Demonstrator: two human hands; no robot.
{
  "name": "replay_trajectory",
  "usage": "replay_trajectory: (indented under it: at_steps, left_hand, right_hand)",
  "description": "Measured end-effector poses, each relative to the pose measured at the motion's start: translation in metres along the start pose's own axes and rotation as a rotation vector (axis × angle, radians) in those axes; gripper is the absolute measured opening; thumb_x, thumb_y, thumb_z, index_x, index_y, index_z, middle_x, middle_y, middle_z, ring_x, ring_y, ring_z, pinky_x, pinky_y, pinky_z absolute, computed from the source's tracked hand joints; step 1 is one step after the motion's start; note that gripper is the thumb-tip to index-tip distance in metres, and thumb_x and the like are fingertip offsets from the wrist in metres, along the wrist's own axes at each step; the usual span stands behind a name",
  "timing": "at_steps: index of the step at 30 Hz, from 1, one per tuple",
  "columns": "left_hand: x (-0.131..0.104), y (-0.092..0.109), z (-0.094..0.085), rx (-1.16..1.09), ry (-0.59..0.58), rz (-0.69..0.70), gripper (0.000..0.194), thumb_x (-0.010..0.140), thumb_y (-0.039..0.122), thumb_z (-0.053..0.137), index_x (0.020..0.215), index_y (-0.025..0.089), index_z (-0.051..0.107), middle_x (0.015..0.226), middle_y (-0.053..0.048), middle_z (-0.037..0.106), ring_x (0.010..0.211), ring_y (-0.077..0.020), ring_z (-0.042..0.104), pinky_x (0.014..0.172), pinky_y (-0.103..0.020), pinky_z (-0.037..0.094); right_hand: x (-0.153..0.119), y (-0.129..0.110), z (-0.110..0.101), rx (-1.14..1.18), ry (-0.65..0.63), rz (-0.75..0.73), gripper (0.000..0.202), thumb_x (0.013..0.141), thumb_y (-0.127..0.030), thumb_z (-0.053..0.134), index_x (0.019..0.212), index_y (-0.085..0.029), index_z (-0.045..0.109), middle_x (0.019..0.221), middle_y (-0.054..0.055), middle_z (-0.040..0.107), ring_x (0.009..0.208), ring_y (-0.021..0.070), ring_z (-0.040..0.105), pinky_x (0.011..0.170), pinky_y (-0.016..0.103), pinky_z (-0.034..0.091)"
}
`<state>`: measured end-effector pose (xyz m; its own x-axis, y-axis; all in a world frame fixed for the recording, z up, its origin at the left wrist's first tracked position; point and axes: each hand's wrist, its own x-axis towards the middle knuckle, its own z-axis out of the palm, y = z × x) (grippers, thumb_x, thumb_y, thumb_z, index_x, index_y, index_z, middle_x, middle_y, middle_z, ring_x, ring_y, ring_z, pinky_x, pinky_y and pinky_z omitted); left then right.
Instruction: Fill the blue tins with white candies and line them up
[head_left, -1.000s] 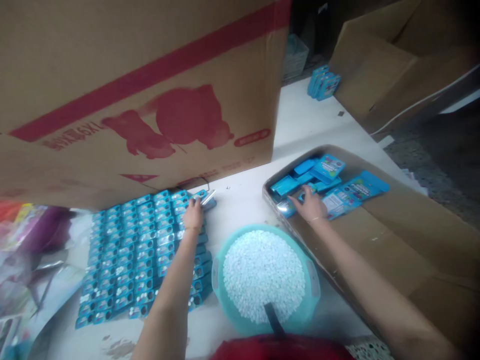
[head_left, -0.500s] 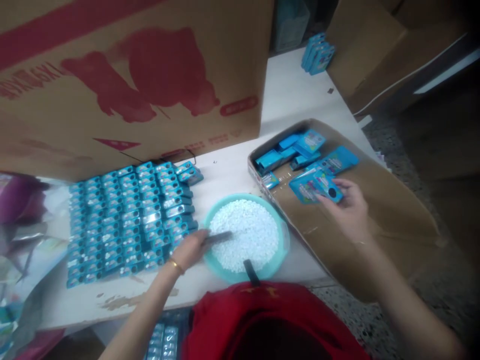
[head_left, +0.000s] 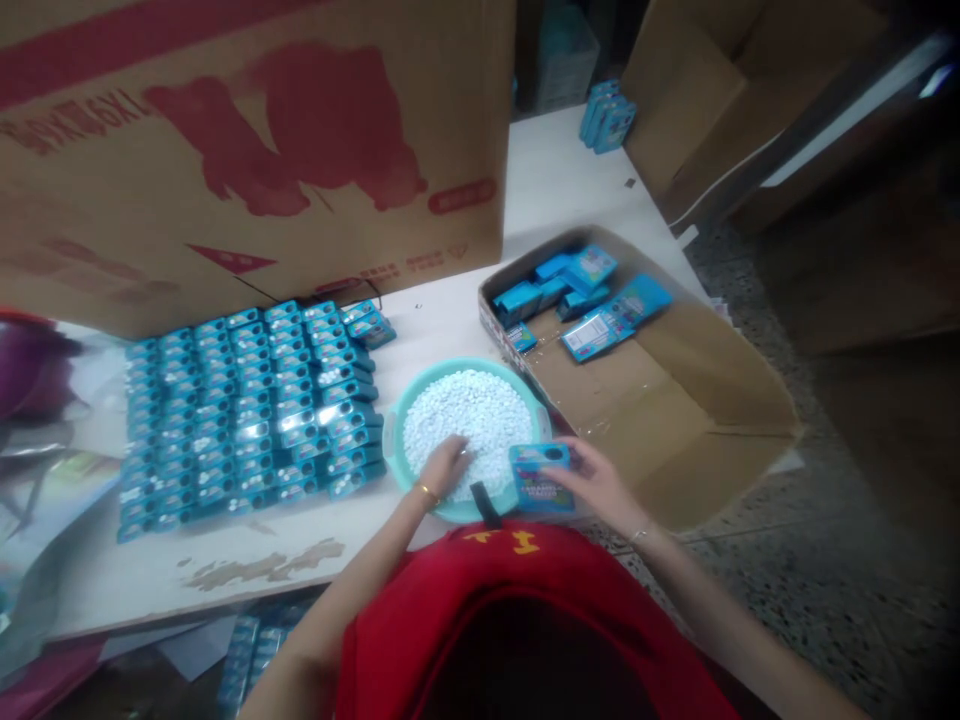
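Observation:
A round teal basin (head_left: pixel 396 450) holds a heap of small white pellets (head_left: pixel 480 410). My left hand (head_left: pixel 445 468) reaches into the pellets at the basin's lower left, its fingers together; whether anything is between them is hidden. Just right of the basin, my right hand (head_left: pixel 596 478) grips a blue printed packet (head_left: pixel 541 490), its front facing up, over the basin's edge. Several rows of small blue boxes (head_left: pixel 255 410) stand left of the basin. A dark strip (head_left: pixel 485 505) lies across the basin's near rim.
Right of the basin, an open cardboard tray (head_left: pixel 667 440) holds several blue packets (head_left: pixel 600 335). A large carton (head_left: pixel 315 130) stands behind the blue boxes. More blue boxes (head_left: pixel 607 118) stand at the white table's (head_left: pixel 555 180) far end.
My right hand has moved from the tray to the basin with one packet. My left hand has moved right into the pellets, and the dark tool it held no longer shows. The view has shifted.

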<state>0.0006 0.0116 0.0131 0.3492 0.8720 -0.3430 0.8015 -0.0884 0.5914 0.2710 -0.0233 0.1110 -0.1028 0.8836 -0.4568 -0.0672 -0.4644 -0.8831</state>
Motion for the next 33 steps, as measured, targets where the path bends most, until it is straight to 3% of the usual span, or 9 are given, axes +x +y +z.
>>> replay_trajectory:
  at_steps: [5,9,12,16,20,24,28,31,33]
  left_hand:
    - [-0.026,0.007,-0.061,-0.064,0.061,0.123,0.022,0.090,0.034,0.050,0.104,0.017,0.055,0.088,-0.005,0.060,0.080,-0.0167,0.058,0.077,-0.031,0.048]
    - [-0.039,0.032,-0.113,-0.008,0.060,0.218,0.020,0.091,0.033,0.049,0.104,0.018,0.055,0.089,-0.005,0.060,0.080,-0.0160,0.058,0.075,-0.030,0.047]
    - [-0.041,0.056,-0.139,0.087,-0.001,0.302,0.019,0.092,0.030,0.047,0.103,0.017,0.055,0.091,-0.006,0.061,0.084,-0.0169,0.058,0.077,-0.030,0.047]
    - [-0.035,0.088,-0.154,0.328,-0.092,0.319,0.021,0.093,0.029,0.041,0.100,0.018,0.057,0.091,-0.007,0.061,0.085,-0.0186,0.058,0.074,-0.031,0.047]
    - [-0.032,0.125,-0.155,0.607,-0.180,0.191,0.023,0.093,0.025,0.038,0.094,0.016,0.059,0.091,-0.008,0.060,0.077,-0.0188,0.059,0.066,-0.030,0.046]
    - [-0.037,0.153,-0.155,0.651,-0.162,0.141,0.024,0.092,0.016,0.036,0.090,0.016,0.060,0.086,-0.010,0.058,0.075,-0.0202,0.057,0.064,-0.031,0.045]
    - [-0.036,0.130,-0.161,0.552,-0.076,0.142,0.022,0.093,0.025,0.038,0.094,0.018,0.058,0.087,-0.007,0.057,0.076,-0.0199,0.057,0.064,-0.030,0.044]
    - [-0.026,0.074,-0.151,0.548,-0.100,0.058,0.018,0.092,0.027,0.042,0.098,0.019,0.057,0.094,-0.006,0.058,0.079,-0.0193,0.058,0.065,-0.029,0.044]
    - [-0.018,0.034,-0.129,0.518,-0.136,-0.025,0.016,0.090,0.023,0.044,0.096,0.018,0.058,0.094,-0.008,0.058,0.083,-0.0208,0.058,0.069,-0.030,0.045]
  right_hand:
    - [0.014,0.016,0.000,-0.379,0.088,-0.363,0.038,0.078,-0.042,0.068,0.109,-0.023,0.057,0.105,0.007,0.064,0.099,0.0238,0.061,0.091,0.041,0.050]
    - [0.031,0.018,0.010,-0.646,0.077,-0.619,0.032,0.085,-0.035,0.061,0.114,-0.022,0.056,0.109,0.010,0.063,0.106,0.0260,0.058,0.094,0.043,0.048]
    - [0.040,0.014,0.022,-0.735,0.065,-0.725,0.030,0.087,-0.028,0.056,0.116,-0.021,0.055,0.109,0.011,0.063,0.106,0.0266,0.057,0.096,0.047,0.046]
    - [0.046,0.012,0.035,-0.772,0.019,-0.778,0.032,0.085,-0.019,0.053,0.117,-0.018,0.055,0.108,0.012,0.063,0.104,0.0269,0.058,0.092,0.045,0.049]
    - [0.047,0.016,0.039,-0.779,0.000,-0.772,0.038,0.083,-0.017,0.052,0.120,-0.020,0.054,0.110,0.011,0.062,0.107,0.0279,0.056,0.092,0.046,0.049]
    - [0.050,0.019,0.038,-0.770,-0.005,-0.773,0.037,0.085,-0.019,0.052,0.122,-0.020,0.052,0.111,0.012,0.062,0.108,0.0282,0.056,0.093,0.047,0.049]
    - [0.052,0.022,0.034,-0.758,0.011,-0.766,0.034,0.087,-0.021,0.052,0.121,-0.019,0.053,0.111,0.013,0.063,0.107,0.0277,0.057,0.094,0.047,0.048]
    - [0.052,0.024,0.027,-0.763,0.054,-0.749,0.033,0.088,-0.025,0.054,0.120,-0.021,0.053,0.112,0.012,0.063,0.108,0.0276,0.057,0.097,0.048,0.046]
    - [0.050,0.024,0.021,-0.758,0.078,-0.751,0.032,0.088,-0.028,0.055,0.119,-0.021,0.053,0.112,0.012,0.064,0.108,0.0271,0.057,0.097,0.047,0.046]
